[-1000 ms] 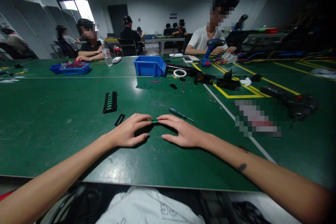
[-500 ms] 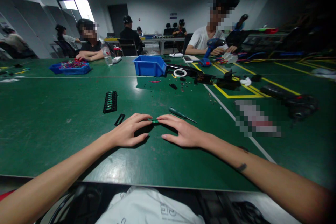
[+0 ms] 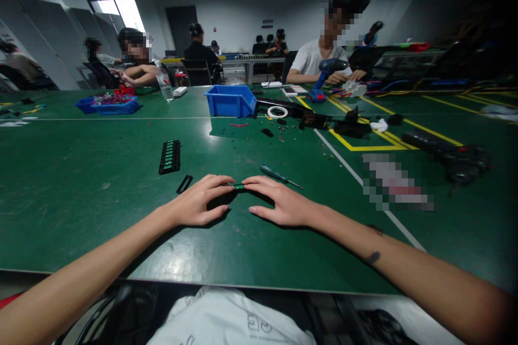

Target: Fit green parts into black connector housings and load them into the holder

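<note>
On the green table, my left hand [image 3: 198,199] and my right hand [image 3: 283,200] lie facing each other, palms down. Between their fingertips is a small green piece with dark edges [image 3: 239,187], perhaps a circuit board; the fingers touch its two ends and partly cover it. Both thumbs stay apart from it, and the fingers are stretched out. A black rectangular frame [image 3: 185,184] lies just beyond my left wrist. Past it is a black holder [image 3: 169,157] with a row of green pieces. Behind my right fingers rests a screwdriver [image 3: 280,176].
Farther back stand a blue bin [image 3: 230,101], a blue tray of red parts [image 3: 115,103] and a water bottle [image 3: 165,84]. A blue cordless drill [image 3: 321,80] is near a co-worker in white [image 3: 313,59]. Dark equipment [image 3: 453,159] lies to the right, with scattered screws mid-table.
My hands and the small green piece have stayed in place. At the back left, a co-worker's hands have lifted from near the tray, and the bottle leans slightly more.
</note>
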{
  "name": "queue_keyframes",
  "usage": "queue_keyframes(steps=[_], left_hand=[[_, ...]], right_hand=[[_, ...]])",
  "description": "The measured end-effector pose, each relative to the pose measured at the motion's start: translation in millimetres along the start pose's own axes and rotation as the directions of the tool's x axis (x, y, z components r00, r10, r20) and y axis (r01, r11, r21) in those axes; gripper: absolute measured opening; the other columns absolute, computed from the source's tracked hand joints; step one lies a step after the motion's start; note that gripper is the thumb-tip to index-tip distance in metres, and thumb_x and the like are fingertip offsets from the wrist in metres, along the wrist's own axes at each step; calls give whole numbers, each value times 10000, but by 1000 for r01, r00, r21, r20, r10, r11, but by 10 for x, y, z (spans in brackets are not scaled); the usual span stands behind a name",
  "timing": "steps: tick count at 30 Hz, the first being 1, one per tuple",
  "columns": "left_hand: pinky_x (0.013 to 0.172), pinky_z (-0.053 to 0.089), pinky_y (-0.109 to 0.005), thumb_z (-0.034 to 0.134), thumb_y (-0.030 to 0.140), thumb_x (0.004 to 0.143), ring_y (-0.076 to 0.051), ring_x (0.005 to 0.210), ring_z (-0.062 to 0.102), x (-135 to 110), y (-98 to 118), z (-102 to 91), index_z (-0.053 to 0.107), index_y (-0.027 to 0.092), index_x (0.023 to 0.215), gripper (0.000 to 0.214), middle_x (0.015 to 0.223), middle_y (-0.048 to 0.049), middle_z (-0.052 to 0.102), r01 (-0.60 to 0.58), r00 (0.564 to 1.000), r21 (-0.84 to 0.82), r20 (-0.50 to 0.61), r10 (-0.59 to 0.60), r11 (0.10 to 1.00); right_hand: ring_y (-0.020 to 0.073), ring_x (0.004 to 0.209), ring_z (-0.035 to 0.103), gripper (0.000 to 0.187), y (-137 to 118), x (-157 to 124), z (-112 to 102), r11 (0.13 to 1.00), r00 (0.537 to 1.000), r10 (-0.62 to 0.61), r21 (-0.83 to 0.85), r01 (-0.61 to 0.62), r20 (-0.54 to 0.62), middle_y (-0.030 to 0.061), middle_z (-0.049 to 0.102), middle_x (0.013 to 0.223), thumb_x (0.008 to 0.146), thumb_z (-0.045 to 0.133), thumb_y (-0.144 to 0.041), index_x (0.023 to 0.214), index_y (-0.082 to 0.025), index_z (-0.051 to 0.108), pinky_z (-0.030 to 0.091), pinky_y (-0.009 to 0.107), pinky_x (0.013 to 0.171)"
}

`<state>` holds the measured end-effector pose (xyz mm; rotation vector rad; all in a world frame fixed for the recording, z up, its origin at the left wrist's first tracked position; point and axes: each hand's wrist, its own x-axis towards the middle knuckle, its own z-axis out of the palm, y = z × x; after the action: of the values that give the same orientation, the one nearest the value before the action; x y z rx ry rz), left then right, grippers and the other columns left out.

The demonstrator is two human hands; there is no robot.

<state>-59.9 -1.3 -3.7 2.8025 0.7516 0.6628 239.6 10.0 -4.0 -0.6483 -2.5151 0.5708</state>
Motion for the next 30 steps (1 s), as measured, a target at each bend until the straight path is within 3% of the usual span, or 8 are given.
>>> queue_keyframes(steps=[30], left_hand=[[1115, 463, -531, 599, 316, 967, -326, 1346, 532, 13, 15, -14, 517, 188, 1476, 532, 1483, -189, 524, 7, 1000, -18, -2, -7, 1000]], right_hand=[[296, 1365, 539, 541, 6, -4, 0, 1000, 1000, -11, 16, 11, -11, 159, 552, 1464, 953, 668, -361, 1461, -221, 545, 451, 510, 1155]])
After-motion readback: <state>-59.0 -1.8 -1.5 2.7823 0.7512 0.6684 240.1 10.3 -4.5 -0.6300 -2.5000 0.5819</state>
